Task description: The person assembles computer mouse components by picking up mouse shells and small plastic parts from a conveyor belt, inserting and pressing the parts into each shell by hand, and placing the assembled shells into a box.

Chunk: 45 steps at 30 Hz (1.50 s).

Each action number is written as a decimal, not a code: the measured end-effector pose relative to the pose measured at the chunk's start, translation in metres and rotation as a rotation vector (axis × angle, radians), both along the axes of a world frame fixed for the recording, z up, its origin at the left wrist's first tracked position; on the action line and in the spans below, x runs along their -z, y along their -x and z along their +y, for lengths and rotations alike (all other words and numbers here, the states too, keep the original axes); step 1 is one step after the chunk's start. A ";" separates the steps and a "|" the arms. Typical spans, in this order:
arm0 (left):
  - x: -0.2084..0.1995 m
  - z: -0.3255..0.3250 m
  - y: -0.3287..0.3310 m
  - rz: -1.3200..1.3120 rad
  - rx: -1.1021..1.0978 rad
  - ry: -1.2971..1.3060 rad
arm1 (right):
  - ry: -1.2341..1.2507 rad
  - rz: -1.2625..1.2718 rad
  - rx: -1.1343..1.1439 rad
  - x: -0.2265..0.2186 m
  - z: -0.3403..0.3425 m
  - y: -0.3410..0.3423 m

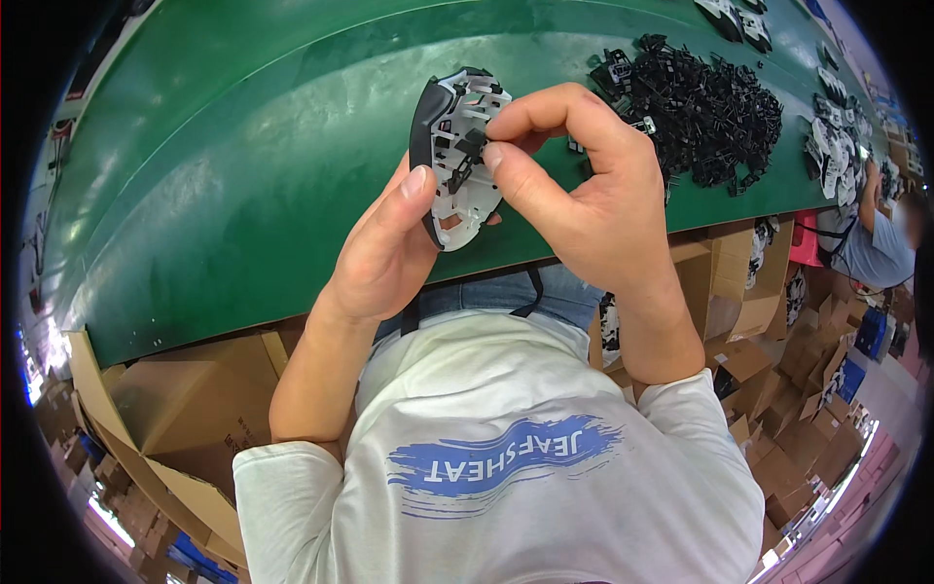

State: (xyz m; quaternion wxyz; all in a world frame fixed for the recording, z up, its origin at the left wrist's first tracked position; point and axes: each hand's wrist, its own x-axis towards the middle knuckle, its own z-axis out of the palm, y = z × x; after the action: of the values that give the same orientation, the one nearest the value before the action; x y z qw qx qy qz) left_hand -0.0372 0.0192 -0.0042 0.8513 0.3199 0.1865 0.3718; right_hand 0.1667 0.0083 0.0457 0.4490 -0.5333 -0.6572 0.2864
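Note:
A white plastic shell (467,206) with a black outer side, looking like half of a game controller housing, is held up over the green table. My left hand (381,248) grips it from below and the left, thumb on the black edge, with the other fingers mostly hidden behind it. The shell's ribbed inner side faces up, and several small black parts sit in it. My right hand (598,190) is closed in a pinch at the shell's right side. Between its thumb and forefinger is a small black plastic part (471,144), touching the inside of the shell.
A heap of small black plastic parts (705,112) lies on the green table (263,175), right of my hands. White and black shells (832,146) are farther right, near another person (871,238). Cardboard boxes (195,389) stand below the table's near edge on both sides.

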 end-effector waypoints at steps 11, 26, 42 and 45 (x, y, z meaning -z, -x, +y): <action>0.013 0.007 -0.002 -0.431 0.068 0.165 | 0.000 0.160 0.070 0.001 -0.001 0.011; 0.008 -0.014 -0.018 0.049 -0.176 0.048 | -0.052 0.177 0.088 0.014 -0.005 0.016; 0.024 -0.018 -0.011 -0.292 0.026 0.092 | -0.302 -0.214 0.069 0.032 -0.002 0.000; 0.021 -0.017 -0.013 -0.341 0.052 0.123 | -0.466 -0.205 0.044 0.039 0.000 -0.005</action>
State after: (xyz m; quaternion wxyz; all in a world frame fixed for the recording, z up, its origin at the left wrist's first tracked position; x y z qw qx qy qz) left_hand -0.0247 0.0017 -0.0248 0.8978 0.2044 0.0533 0.3865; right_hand 0.1715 0.0084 0.0069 0.4971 -0.4557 -0.7358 0.0618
